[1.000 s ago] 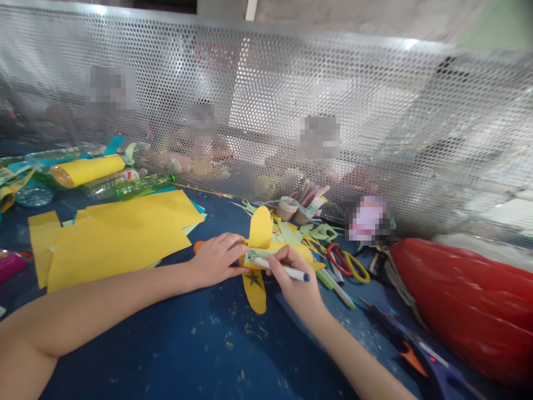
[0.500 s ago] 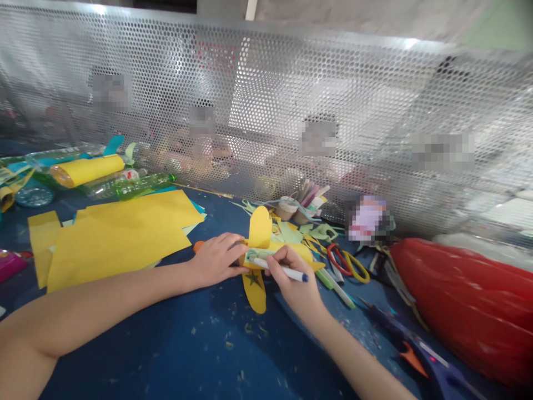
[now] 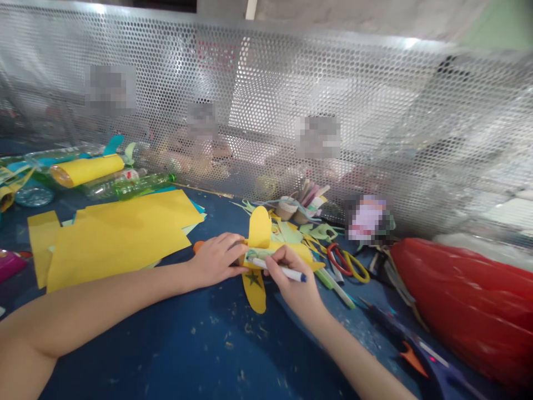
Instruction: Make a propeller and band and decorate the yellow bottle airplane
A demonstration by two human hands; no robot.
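Note:
A toy plane [image 3: 260,229], a bottle wrapped in yellow paper with two rounded paper wings, lies on the blue table. A dark star is drawn on its near wing [image 3: 255,291]. My left hand [image 3: 219,256] is wrapped around the plane's left end, where an orange cap shows behind the fingers. My right hand [image 3: 293,278] pinches a white marker [image 3: 287,272] with a blue end. Its tip meets the pale, marked opening in the plane's body.
Yellow paper sheets [image 3: 125,233] lie to the left, with plastic bottles [image 3: 145,185] behind. On the right are scissors [image 3: 357,266], markers [image 3: 339,286], a blue glue gun [image 3: 433,355] and a red bag [image 3: 470,300]. A perforated metal screen [image 3: 266,105] stands behind; people sit beyond it.
The marker and my right hand have shifted very slightly to the left. My left hand and the plane stay where they were.

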